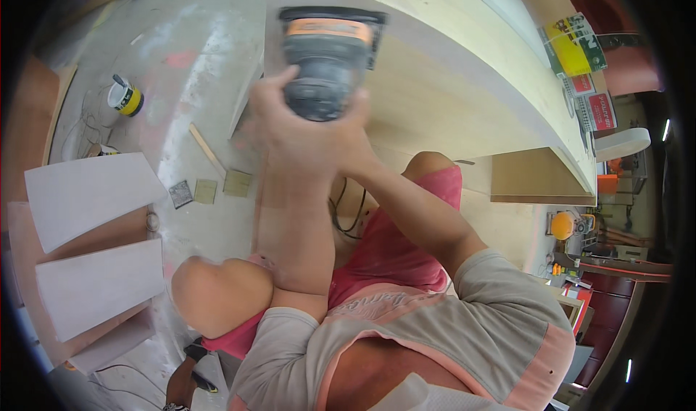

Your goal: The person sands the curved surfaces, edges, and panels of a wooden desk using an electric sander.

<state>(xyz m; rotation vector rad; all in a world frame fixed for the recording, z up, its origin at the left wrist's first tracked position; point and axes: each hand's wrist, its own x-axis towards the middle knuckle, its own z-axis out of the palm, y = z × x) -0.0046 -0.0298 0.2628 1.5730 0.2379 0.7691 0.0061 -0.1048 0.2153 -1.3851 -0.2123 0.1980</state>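
Both my hands are wrapped round a black power sander with an orange band, blurred by motion. My left hand grips its left side, the thumb or a finger lying along the body. On the right side my right hand closes round the same tool, its fingers partly hidden. The sander's flat pad end points away from me, at the left end of a pale wooden cabinet; whether it touches the wood I cannot tell. A black cord hangs below my hands.
On the floor to the left lie a yellow-and-black tub, a wood strip and several square sanding pads. White panels lean at the far left. Cans and a tape roll stand on the cabinet's right. My bent knees are close below.
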